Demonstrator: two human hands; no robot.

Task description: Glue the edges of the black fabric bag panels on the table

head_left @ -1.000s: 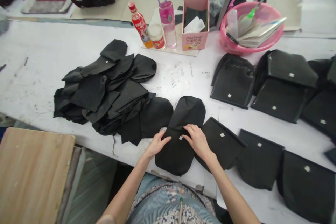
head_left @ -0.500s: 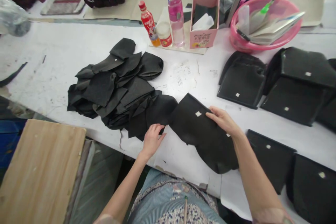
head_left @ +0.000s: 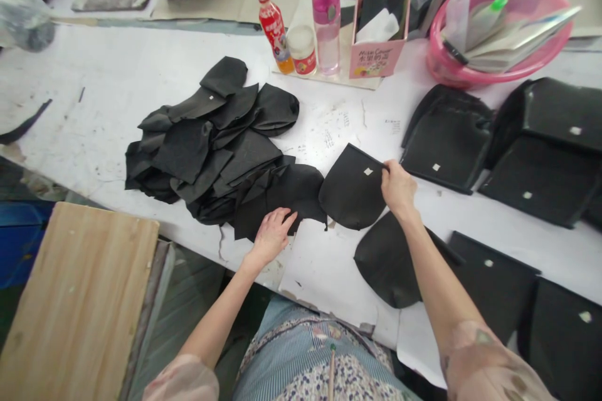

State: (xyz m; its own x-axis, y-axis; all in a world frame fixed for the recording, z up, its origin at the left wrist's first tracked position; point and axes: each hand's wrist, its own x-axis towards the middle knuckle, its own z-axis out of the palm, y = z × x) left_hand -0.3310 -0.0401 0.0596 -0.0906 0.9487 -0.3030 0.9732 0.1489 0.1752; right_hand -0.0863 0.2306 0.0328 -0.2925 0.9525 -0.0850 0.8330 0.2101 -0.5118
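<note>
Likely a workshop, long paper-covered worktable [head_left: 338, 263], pile of cut black fabric pieces [head_left: 207, 144], rows of matching black pieces [head_left: 531, 175]

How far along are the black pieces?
Looks done: tagged pieces laid out at right, straight edges showing. In hand: the right hand holds a similar tagged piece at its corner; the left hand touches the pile's near end. Probably left: that jumbled pile. Its count is hidden by overlap, so no percentage.
</note>
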